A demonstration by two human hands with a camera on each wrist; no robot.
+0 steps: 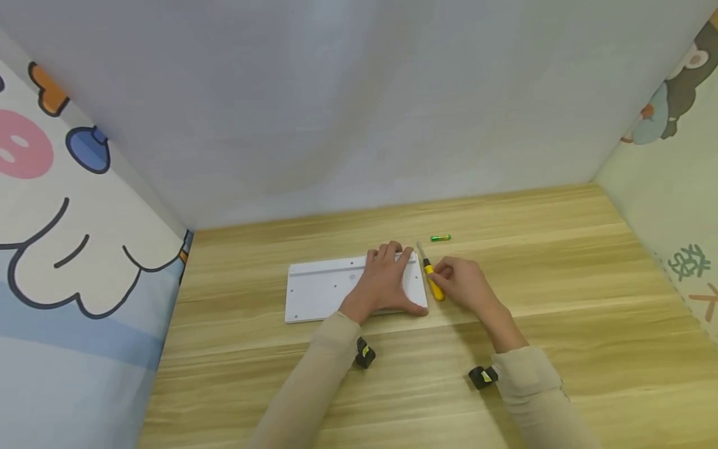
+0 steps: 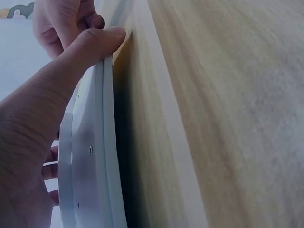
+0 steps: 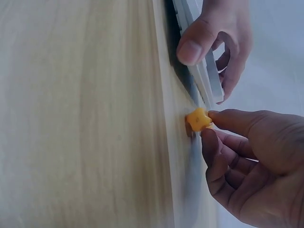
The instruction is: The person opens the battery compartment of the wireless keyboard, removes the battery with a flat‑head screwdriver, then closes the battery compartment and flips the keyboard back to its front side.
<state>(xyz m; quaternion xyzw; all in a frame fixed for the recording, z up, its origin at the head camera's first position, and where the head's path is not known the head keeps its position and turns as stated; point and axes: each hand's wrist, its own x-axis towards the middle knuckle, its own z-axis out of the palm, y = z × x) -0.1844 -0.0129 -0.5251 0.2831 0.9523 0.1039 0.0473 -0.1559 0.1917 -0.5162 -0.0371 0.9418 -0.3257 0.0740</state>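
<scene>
A white keyboard [image 1: 320, 293] lies with its screwed underside up on the wooden table. My left hand [image 1: 386, 284] spans its right part, thumb on the near edge and fingers over the far edge. In the left wrist view the near edge of the keyboard [image 2: 102, 156] shows under the thumb. Just right of it lies a screwdriver [image 1: 434, 287] with a yellow and black handle, its shaft pointing away. My right hand [image 1: 462, 284] pinches the side of that handle between thumb and index finger; the right wrist view shows the yellow handle end [image 3: 198, 119] at the fingertips.
A small green battery [image 1: 440, 237] lies beyond the screwdriver. A pale wall [image 1: 364, 125] stands behind the table [image 1: 235, 374], with printed panels at left and right. Black wrist cameras [image 1: 365, 353] hang by both sleeves.
</scene>
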